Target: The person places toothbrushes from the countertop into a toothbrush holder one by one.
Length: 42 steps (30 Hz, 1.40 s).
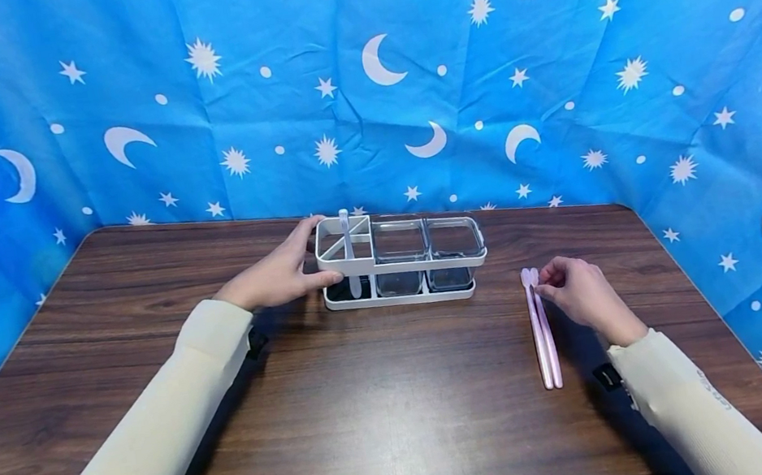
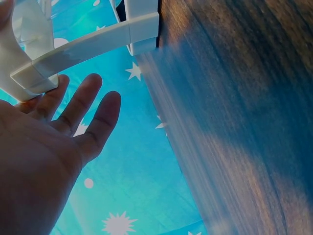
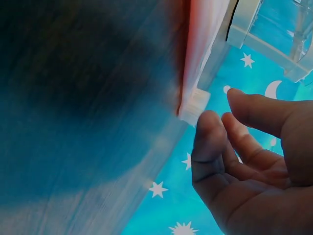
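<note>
A two-tier white rack (image 1: pixel 403 264) stands toward the back of the table, with clear bins in it. One pale toothbrush (image 1: pixel 347 234) stands upright in its left divided section. My left hand (image 1: pixel 280 273) holds the rack's left end, thumb at the front and fingers behind; in the left wrist view the other fingers (image 2: pixel 105 117) extend below the frame. Two pink toothbrushes (image 1: pixel 544 336) lie side by side on the right, heads away from me. My right hand (image 1: pixel 577 290) is at their heads, fingers bent; in the right wrist view a gap separates thumb and forefinger beside the bristles (image 3: pixel 195 105).
The brown wooden table (image 1: pixel 352 439) meets a blue curtain (image 1: pixel 327 73) with moons and stars at its back and sides. Clear bins (image 1: pixel 455 236) fill the rack's middle and right sections.
</note>
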{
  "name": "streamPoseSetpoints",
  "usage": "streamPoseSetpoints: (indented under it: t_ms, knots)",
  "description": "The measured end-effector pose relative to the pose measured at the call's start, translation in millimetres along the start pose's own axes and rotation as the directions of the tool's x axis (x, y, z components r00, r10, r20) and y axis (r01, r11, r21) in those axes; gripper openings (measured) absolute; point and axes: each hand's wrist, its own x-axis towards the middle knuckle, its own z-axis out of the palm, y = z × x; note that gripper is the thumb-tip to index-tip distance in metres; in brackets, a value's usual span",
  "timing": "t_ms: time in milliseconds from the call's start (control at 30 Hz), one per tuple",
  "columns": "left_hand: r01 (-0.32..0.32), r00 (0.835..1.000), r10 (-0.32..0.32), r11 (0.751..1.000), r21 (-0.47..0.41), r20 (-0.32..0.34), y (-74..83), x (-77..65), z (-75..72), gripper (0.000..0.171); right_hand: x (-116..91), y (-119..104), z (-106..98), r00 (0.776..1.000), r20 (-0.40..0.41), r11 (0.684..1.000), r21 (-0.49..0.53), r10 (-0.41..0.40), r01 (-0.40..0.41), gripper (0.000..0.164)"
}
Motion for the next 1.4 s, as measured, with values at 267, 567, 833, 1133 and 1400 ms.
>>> streamPoseSetpoints:
  t_ms: [267, 567, 833, 1133, 1400]
  knots:
    - [-0.005, 1.000, 0.005, 1.000, -0.008, 0.001, -1.2, 1.0, 1.2, 0.084, 0, 5, 3, 0.994, 0.102, 0.999, -0.025, 0.040, -0.038, 0.013]
    - [-0.014, 1.000, 0.014, 1.000, 0.016, -0.012, -1.9, 1.4, 1.9, 0.088, 3, 10, 5, 0.987, 0.145, 0.997, -0.014, 0.071, -0.070, 0.013]
    - [-0.012, 1.000, 0.012, 1.000, 0.007, -0.010, -1.6, 0.9, 2.3, 0.087, 4, 9, 2, 0.980, 0.167, 0.993, -0.072, 0.108, -0.097, 0.014]
    - [0.009, 1.000, -0.009, 1.000, 0.010, -0.002, 0.8, 0.0, 1.5, 0.087, 5, 12, 2, 0.963, 0.190, 0.980, -0.086, 0.193, -0.179, 0.020]
    - [0.003, 1.000, -0.002, 1.000, 0.011, -0.010, -1.1, 0.0, 1.7, 0.088, 5, 13, -9, 0.979, 0.102, 0.984, -0.024, 0.178, -0.176, 0.022]
